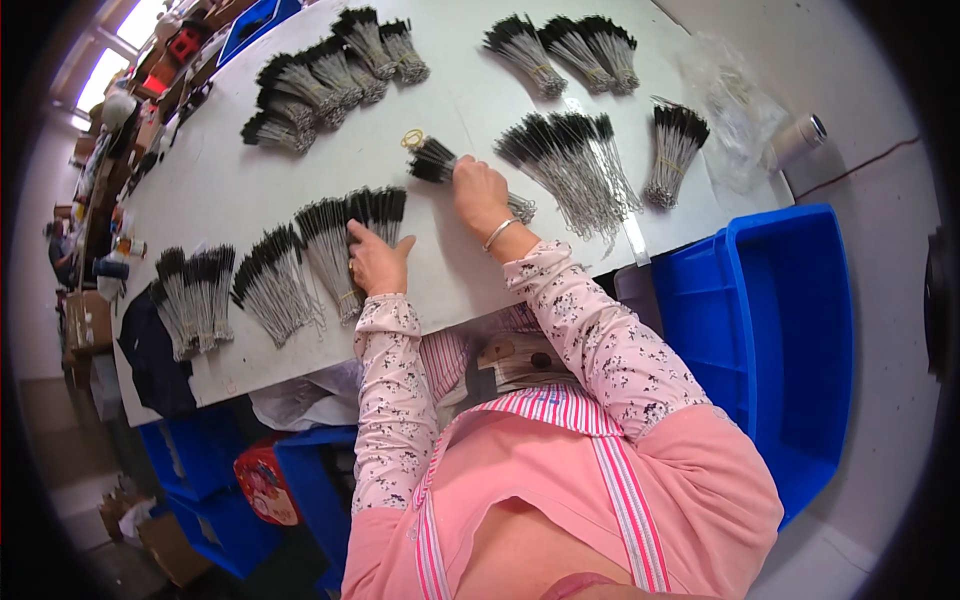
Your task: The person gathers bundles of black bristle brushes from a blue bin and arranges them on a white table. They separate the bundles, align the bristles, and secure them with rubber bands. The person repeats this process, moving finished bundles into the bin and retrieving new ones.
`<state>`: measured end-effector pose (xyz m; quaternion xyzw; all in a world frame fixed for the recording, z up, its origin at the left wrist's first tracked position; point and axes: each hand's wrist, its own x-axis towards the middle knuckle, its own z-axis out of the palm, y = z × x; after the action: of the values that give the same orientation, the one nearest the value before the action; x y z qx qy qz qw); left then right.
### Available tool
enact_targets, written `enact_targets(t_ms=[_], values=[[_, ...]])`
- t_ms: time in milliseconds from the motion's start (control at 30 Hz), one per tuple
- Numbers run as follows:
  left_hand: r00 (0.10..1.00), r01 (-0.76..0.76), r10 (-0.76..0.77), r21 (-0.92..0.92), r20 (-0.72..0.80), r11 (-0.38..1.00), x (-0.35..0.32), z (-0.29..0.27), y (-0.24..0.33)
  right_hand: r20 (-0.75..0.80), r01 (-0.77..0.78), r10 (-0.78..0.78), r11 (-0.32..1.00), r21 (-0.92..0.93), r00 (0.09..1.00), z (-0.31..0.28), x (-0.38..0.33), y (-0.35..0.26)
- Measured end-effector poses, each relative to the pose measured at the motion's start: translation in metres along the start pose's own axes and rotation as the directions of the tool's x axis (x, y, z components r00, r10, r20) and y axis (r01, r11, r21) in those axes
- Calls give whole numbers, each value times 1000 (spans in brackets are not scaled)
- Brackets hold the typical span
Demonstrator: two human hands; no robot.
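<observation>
My right hand [480,195] is closed around a bundle of thin wire brushes [432,160], black bristles to the upper left and looped wire ends to the lower right. Beside the bristles lie yellow rubber bands [412,138]. My left hand [378,262] rests over the wire stems of a brush group, fingers laid on it and thumb spread to the right. That group's black bristle ends [375,207] show above the hand; the stems beneath are partly hidden. Directly left of it lies another group of brushes [330,245].
More brush groups lie on the white table [450,270]: far left [320,85], far right [565,55], right [575,165] and near left [195,300]. Clear plastic bags [735,110] and a metallic cylinder [800,140] are at the right edge. A blue bin [790,350] stands at my right.
</observation>
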<state>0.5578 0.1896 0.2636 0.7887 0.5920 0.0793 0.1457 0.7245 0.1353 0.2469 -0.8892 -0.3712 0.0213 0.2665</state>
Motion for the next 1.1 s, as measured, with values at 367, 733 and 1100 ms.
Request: enact_targets(t_ms=[367,733,1100], values=[[988,2,26,184,-152,983,15,3,-11,623,-593,-46,260,762,781,-69,-33,20],[928,-107,353,-826,116,553,-65,-16,9,589,-597,-111,-65,800,801,-41,-63,6],[591,504,561,-808,580,304,-100,-16,2,599,-500,-261,359,788,757,-47,-88,4]])
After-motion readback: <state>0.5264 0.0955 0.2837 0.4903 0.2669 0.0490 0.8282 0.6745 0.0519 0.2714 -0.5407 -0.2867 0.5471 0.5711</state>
